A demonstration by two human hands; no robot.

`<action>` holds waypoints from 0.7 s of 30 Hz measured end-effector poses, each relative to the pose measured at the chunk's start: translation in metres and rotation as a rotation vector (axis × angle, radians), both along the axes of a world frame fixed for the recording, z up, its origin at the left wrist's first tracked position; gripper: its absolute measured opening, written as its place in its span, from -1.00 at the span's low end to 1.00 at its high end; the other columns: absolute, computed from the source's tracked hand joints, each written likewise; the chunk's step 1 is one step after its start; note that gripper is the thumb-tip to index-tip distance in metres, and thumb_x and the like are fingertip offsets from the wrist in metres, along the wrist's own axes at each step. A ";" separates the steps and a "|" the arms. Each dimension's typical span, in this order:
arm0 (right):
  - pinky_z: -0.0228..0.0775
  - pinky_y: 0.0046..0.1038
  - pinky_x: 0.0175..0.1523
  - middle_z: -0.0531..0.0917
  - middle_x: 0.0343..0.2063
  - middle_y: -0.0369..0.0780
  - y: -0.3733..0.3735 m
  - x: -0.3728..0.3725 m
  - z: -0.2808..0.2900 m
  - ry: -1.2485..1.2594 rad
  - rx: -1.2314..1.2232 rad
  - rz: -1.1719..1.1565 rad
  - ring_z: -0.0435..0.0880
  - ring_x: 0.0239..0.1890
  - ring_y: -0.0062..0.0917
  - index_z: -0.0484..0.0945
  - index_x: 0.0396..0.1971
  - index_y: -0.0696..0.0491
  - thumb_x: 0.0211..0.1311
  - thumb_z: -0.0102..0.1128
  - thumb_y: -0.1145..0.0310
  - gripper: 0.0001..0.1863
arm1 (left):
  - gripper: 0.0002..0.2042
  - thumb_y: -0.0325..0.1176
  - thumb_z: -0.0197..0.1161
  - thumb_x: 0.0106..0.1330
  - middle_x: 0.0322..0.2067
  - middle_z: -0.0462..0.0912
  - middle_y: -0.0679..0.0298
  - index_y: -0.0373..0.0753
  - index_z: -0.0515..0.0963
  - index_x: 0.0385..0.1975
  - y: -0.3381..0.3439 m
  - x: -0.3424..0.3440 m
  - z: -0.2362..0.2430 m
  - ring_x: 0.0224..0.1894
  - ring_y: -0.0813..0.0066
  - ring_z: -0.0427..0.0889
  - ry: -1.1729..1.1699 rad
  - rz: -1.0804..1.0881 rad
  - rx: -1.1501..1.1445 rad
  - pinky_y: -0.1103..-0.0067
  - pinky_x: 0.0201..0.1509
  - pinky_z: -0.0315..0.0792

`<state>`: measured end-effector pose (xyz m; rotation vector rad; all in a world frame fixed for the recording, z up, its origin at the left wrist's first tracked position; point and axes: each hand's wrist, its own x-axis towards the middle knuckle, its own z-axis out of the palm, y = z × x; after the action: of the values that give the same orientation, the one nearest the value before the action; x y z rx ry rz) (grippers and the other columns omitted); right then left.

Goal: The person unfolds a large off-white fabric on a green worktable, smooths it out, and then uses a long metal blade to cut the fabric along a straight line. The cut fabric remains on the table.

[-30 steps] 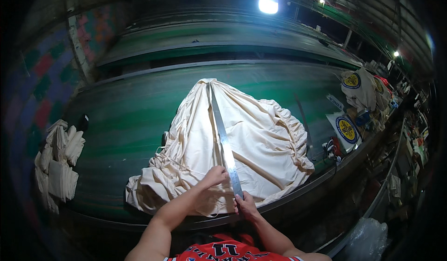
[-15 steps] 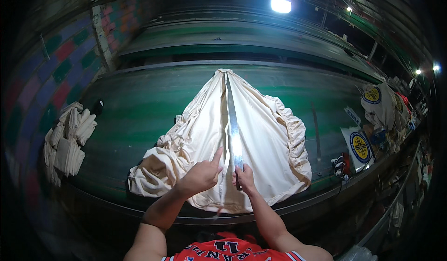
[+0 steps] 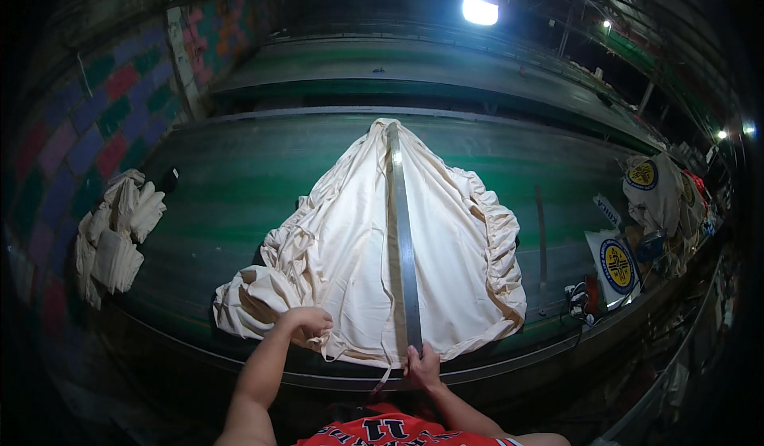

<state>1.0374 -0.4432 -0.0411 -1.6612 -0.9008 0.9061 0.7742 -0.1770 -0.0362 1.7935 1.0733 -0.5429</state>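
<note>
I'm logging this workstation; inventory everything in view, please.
Tables: at least 2, green, centre
Big cloth: 1, cream, nearest table
Metal strip: 1, grey, on big cloth
Folded cloths: several, cream, table's left
Small object: 1, black, beside these
Printed sheets: 2, white, table's right
Emblem cloths: uncounted, pale, beyond sheets
Corded item: 1, red, left of sheets
Dark clutter: uncountable, mixed, right
Large lamp: 1, white, top
Brick wall: 1, multicoloured, left
Jersey: 1, red, bottom
Left hand: 1, bare, over big cloth
Right hand: 1, bare, gripping metal strip
</note>
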 end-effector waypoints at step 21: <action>0.58 -0.42 -0.41 0.62 -0.47 -0.16 0.004 -0.056 0.021 0.784 -0.335 0.162 0.66 -0.53 -0.52 0.43 -0.12 0.17 0.43 0.14 0.11 -0.62 | -0.56 -0.42 0.17 0.24 0.19 0.46 -0.19 -0.42 0.43 0.14 0.209 -0.041 -0.033 0.25 -0.09 0.44 -0.250 0.924 0.668 0.30 0.34 0.31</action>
<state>0.9816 -0.4388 -0.0199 -1.3146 -0.3491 1.7287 0.7331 0.0319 -0.0695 1.5709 1.8465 0.6481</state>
